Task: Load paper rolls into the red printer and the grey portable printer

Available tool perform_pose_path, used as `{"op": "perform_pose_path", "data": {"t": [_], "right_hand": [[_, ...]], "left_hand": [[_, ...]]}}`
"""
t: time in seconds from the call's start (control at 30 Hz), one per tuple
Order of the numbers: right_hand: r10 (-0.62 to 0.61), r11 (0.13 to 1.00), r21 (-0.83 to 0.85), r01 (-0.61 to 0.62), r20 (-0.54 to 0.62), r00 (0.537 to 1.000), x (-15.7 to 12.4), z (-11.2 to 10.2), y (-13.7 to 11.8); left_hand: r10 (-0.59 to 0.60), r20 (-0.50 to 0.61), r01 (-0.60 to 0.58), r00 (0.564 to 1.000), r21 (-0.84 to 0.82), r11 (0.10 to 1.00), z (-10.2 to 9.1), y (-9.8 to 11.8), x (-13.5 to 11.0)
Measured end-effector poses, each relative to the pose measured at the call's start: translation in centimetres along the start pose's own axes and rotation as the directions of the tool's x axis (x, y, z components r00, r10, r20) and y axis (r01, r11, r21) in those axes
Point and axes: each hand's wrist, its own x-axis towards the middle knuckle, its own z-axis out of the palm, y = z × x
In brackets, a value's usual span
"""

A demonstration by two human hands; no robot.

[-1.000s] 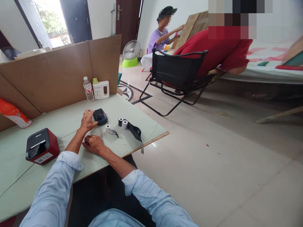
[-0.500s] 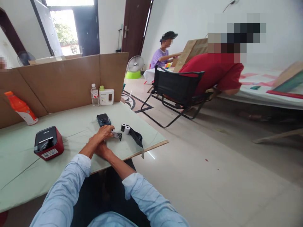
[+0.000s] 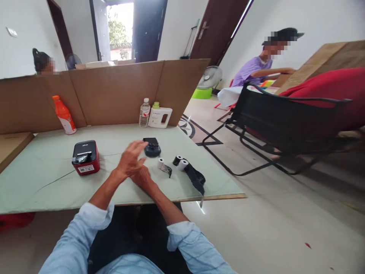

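Note:
My left hand point(image 3: 130, 159) is raised over the table, fingers stretched out and holding nothing. Just beyond its fingertips lies a small dark device point(image 3: 152, 147) with a black piece on top. Low by the tabletop is my right hand point(image 3: 142, 178); its fingers are largely hidden behind the left. To the right of both hands stands a small white paper roll point(image 3: 160, 163) with a crumpled dark strip trailing from it. Further right are a white roll point(image 3: 182, 164) and a dark-sided roll point(image 3: 177, 160), beside a long black strip point(image 3: 195, 177) hanging over the table edge.
A red and black label printer point(image 3: 86, 158) stands to the left. Along the cardboard screen point(image 3: 119, 95) are an orange bottle point(image 3: 64, 116), a water bottle point(image 3: 144, 113) and a white jug point(image 3: 160, 116). A folding chair point(image 3: 281, 121) with a person in red is at right.
My left hand has lifted away from the small paper roll, which now stands free on the table. The view has turned left, showing more of the table and another person's head behind the screen.

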Motion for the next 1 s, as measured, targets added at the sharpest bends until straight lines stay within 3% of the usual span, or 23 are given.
{"op": "perform_pose_path", "data": {"t": [0.07, 0.1, 0.2, 0.27, 0.37, 0.43, 0.5, 0.57, 0.7, 0.83, 1.0], "right_hand": [[0.043, 0.999, -0.025, -0.041, 0.106, 0.993, -0.1, -0.6, -0.2], [0.049, 0.999, -0.021, -0.047, 0.139, 0.989, 0.0, -0.9, -0.4], [0.037, 0.997, 0.061, -0.05, 0.198, 0.979, 0.9, -1.2, -1.6], [-0.019, 0.985, 0.174, -0.02, 0.225, 0.974, 2.2, -0.6, -3.0], [-0.104, 0.933, 0.359, 0.003, 0.263, 0.959, 4.7, 1.1, -5.9], [-0.11, 0.891, 0.452, -0.034, 0.29, 0.951, 6.5, 2.5, -7.9], [-0.148, 0.831, 0.555, -0.039, 0.288, 0.946, 8.0, 3.7, -9.6], [-0.195, 0.766, 0.643, -0.016, 0.255, 0.947, 8.8, 4.6, -10.9], [-0.187, 0.711, 0.703, -0.005, 0.196, 0.963, 8.6, 5.0, -11.8], [-0.142, 0.714, 0.7, -0.009, 0.157, 0.977, 6.4, 3.2, -10.4], [-0.031, 0.732, 0.68, -0.046, 0.1, 0.994, 3.6, -0.4, -6.3]], "left_hand": [[-0.061, -0.246, 0.078, 0.967, 0.059, 0.995, -4.9, -1.5, -3.1], [-0.108, -0.364, 0.148, 0.925, 0.083, 0.985, -7.3, -2.6, -4.9], [-0.328, -0.587, 0.406, 0.74, 0.001, 0.914, -13.2, -6.7, -10.3], [-0.549, -0.548, 0.532, 0.631, -0.209, 0.82, -15.1, -9.6, -13.5], [-0.794, -0.257, 0.632, 0.55, -0.493, 0.597, -14.8, -12.7, -16.6], [-0.81, -0.089, 0.638, 0.579, -0.569, 0.519, -13.6, -13.7, -17.4], [-0.767, -0.032, 0.595, 0.641, -0.611, 0.522, -12.3, -14.0, -17.4], [-0.735, -0.063, 0.547, 0.675, -0.626, 0.556, -11.5, -13.9, -17.1], [-0.733, -0.166, 0.546, 0.659, -0.564, 0.619, -10.6, -13.2, -16.8], [-0.704, -0.176, 0.497, 0.688, -0.592, 0.635, -8.7, -11.6, -16.2], [-0.622, -0.133, 0.389, 0.771, -0.676, 0.627, -3.9, -9.6, -13.7]]}}
